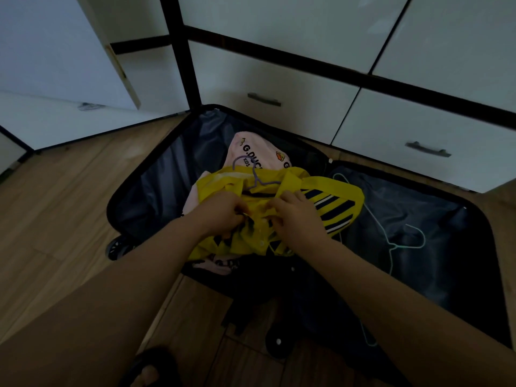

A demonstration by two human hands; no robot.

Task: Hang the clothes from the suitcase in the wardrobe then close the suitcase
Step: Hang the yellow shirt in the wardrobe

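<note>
- Foot in a dark sandal [150, 370] at bottom edge, on the wood floor [55, 219].
- Both forearms reach in from the bottom corners and meet over the suitcase's middle.
- Left hand [223, 213]: fingers curled down into the front of the yellow garment [279, 202], pinching the fabric. Fingertips buried in the folds, so exact grip can't be read.
- Right hand [298, 216]: fingers bent, thumb side toward the left hand, pinching the same yellow fabric just beside it. The two hands nearly touch.
- Yellow garment has dark and white striped panels on its right side and a row of small snaps down the front below the hands. It lies bunched on top of the clothes pile in the left half of the suitcase [145, 174].
- Purple hanger [255, 174] sits at the garment's collar; hook points up and left over the pink garment. Hanger's arms mostly hidden by yellow cloth.
- Pink garment [251, 152] under and behind the yellow one, printed with "G.DUCK KIDS" and small duck logos. More pink fabric shows at the pile's near edge.
- Dark clothing [293, 289] spills over the suitcase's near rim onto the floor.
- Suitcase lies open flat, both halves dark-lined; one wheel [117, 247] visible at left near corner.
- Right half holds a pale green wire hanger [402, 241] lying on the lining; a second one partly visible near the hinge side.
- Behind: white wardrobe [279, 107] with black frame, two drawers with metal handles, and an open door [69, 51] at upper left.
</note>
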